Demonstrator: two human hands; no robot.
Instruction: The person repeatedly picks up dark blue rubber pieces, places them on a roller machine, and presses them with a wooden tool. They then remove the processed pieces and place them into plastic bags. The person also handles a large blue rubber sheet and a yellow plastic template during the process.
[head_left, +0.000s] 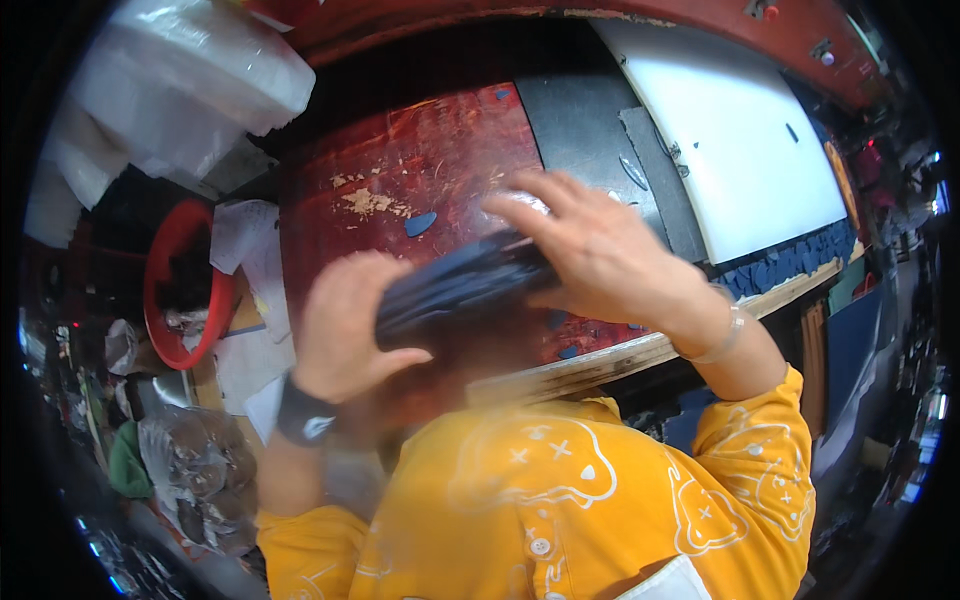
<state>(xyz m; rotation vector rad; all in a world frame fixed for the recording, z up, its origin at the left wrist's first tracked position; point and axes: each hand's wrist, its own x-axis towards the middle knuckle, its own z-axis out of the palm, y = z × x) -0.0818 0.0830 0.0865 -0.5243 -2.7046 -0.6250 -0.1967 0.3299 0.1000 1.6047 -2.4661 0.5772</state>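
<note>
Nearest the viewer, a yellow shirt (610,480) printed with white bear outlines is seen. Above it, a bundle of dark blue sheets (455,285) is held between the two hands, over the near part of the desk (430,130); its lower side is blurred, and whether the desk is touched cannot be told. The left end is cupped by the left hand (345,325), which is half open, the thumb spread well away from the fingers; a black wristband (303,415) is worn below it. The right end is gripped by the right hand (600,245), also partly open, with the fingers arched over the top and the thumb set lower; a thin bracelet (730,335) is worn at that wrist.

The desk is bordered on the near side by a wooden edge strip (575,375). To the left, below desk level, a red tub (155,290) is seen, with a crumpled clear plastic bag (195,465) nearer. Beyond the bundle, on the worn red surface, a blue scrap (421,224) is shown near pale flakes (372,202). To the right, a black panel (570,110) is followed by a white board (740,140), by whose near edge many dark blue offcuts (790,262) are gathered. Farthest off, translucent plastic wrapping (190,80) is seen at upper left, and the desk is spanned by a red beam (720,30).
</note>
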